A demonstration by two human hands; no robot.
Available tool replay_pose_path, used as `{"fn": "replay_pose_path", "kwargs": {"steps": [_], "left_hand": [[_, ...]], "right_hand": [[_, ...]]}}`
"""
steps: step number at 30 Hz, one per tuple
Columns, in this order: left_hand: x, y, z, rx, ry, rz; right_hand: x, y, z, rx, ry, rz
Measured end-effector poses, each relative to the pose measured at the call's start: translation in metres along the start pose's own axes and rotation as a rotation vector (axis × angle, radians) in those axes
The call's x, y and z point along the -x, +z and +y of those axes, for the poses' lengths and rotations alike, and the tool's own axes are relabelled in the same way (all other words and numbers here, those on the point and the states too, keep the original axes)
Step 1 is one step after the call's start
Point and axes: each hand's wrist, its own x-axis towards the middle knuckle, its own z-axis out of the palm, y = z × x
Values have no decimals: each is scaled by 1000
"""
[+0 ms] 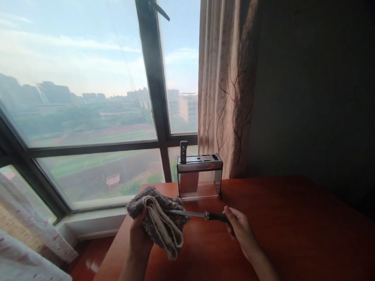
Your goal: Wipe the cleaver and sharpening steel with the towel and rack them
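Knife sits level over the table, right hand closed round its handle, blade tip buried in the cloth that the left hand grips bunched up. Knife block stands just behind, by the window.

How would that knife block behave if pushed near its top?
The knife block stands tall on a narrow base, so it would probably tip rather than slide. Its clear, mostly hollow body suggests it is light. The one handle sticking up at its left end may shift the balance slightly.
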Motion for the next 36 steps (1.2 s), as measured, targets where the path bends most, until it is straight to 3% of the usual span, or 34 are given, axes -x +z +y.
{"fn": "replay_pose_path", "kwargs": {"steps": [7,14,18,21,26,31,36], "left_hand": [[1,4,-15,273,33,-108],[7,19,-43,58,-42,20],[14,28,-63,-148,-67,15],[19,33,-74,-240,-2,-16],[23,37,-80,-335,105,-34],[25,36,-82,-347,101,-86],[23,34,-80,-344,63,-55]], "right_hand": [[10,10,-4,-79,85,-202],[16,29,5,-44,12,-296],[16,31,14,-19,-61,-226],[16,29,13,44,-146,-155],[17,29,9,144,-281,-131],[17,30,12,234,-414,-70],[19,29,9,299,-374,-112]]}}
